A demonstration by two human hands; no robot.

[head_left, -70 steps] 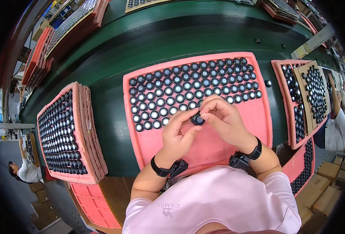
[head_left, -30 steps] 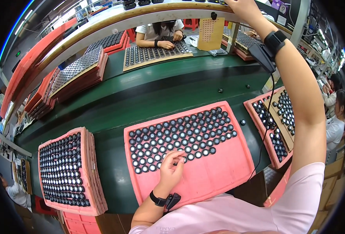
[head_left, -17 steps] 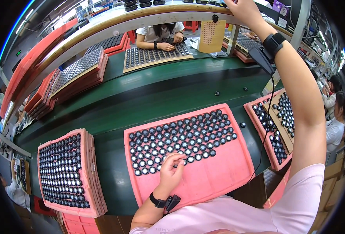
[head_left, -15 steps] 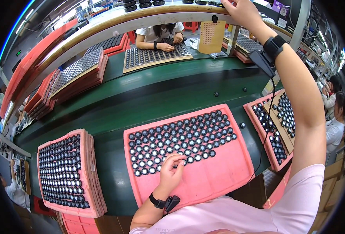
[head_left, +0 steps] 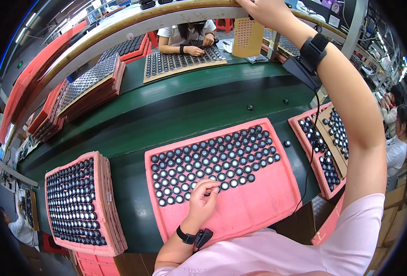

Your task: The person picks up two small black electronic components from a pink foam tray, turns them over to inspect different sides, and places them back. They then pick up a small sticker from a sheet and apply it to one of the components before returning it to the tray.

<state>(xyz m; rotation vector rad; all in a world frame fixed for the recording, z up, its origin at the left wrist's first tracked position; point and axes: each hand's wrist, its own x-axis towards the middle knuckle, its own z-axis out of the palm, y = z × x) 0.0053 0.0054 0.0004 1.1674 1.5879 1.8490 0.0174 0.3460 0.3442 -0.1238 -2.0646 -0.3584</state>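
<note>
A pink foam tray (head_left: 258,207) lies in front of me, with rows of small round black parts with pale centres (head_left: 197,161) on its far and left portions. My left hand (head_left: 203,198) rests over the front row, thumb and fingertips pinched together. A dark bit shows between those fingers, but I cannot make out what it is. My right hand (head_left: 268,10) is raised to the wooden-edged shelf (head_left: 176,10) at the top, the arm stretched over the tray's right side. The picture's upper edge cuts off its fingers, so their grip is hidden.
Stacked pink trays (head_left: 111,207) of black parts stand at left; another tray (head_left: 300,133) with a cardboard divider lies at right. Loose parts (head_left: 250,107) dot the green bench (head_left: 189,101). A black cable (head_left: 314,133) hangs from my right wrist. Opposite, a person (head_left: 187,39) handles parts.
My right hand has moved left along the shelf, and its fingers have passed partly out of the picture. My left hand stays pinched at nearly the same place over the tray.
</note>
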